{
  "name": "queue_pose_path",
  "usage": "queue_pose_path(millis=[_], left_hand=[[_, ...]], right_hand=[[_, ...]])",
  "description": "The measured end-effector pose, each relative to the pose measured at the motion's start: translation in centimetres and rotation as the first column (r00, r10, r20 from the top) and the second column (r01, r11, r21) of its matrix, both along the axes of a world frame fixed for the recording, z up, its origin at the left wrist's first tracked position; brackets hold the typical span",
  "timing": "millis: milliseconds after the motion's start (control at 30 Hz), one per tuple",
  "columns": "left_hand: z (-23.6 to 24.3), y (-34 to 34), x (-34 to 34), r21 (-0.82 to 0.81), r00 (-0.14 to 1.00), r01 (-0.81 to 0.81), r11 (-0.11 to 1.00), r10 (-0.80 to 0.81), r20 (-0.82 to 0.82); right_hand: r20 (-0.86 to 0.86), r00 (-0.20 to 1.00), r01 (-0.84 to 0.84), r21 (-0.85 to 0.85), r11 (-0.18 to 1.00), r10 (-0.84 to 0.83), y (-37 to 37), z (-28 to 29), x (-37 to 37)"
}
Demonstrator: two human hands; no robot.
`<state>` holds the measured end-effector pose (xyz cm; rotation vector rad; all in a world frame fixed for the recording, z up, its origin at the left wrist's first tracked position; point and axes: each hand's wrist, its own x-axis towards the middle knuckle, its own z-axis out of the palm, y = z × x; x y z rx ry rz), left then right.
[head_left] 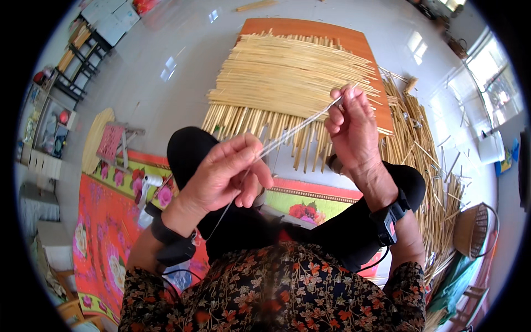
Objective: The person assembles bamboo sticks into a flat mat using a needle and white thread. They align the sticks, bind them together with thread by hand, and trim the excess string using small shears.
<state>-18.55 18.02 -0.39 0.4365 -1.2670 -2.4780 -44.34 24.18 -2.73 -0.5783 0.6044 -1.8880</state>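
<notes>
Stretching straight in thin, pale strands, the thread (301, 126) runs between both pinching hands, from the left hand (228, 165) toward two o'clock, up to the right hand (355, 124). One fine strand drops toward seven o'clock below the left. At twelve o'clock, slim, dry, golden stalks (282, 72) lie in rows across the smooth orange bench (310, 26).

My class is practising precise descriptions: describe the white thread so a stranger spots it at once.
Find the big orange board bearing yellowish stalks. In front of it, the white thread slants up from the left hand to the right hand. Unlike those stalks lying below, it is whitish, finer and pinched in mid-air.
</notes>
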Motion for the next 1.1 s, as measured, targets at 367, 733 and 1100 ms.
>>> queue_pose_path(millis=[367,733,1100], left_hand=[[3.3,0.6,12.2,-0.278,0.965,-0.157,0.947,0.207,0.160],[4.1,2.2,18.6,-0.321,0.855,-0.407,0.855,0.480,0.195],[6.1,2.4,17.1,-0.268,0.951,-0.297,0.917,0.310,0.008]], right_hand=[[-0.301,0.923,-0.302,-0.181,0.936,0.239,-5.2,5.5,8.4],[-0.247,0.924,-0.331,-0.135,0.934,0.292,-8.7,4.7,10.9],[-0.267,0.915,-0.318,-0.014,0.948,0.303,-7.3,4.0,5.0]])
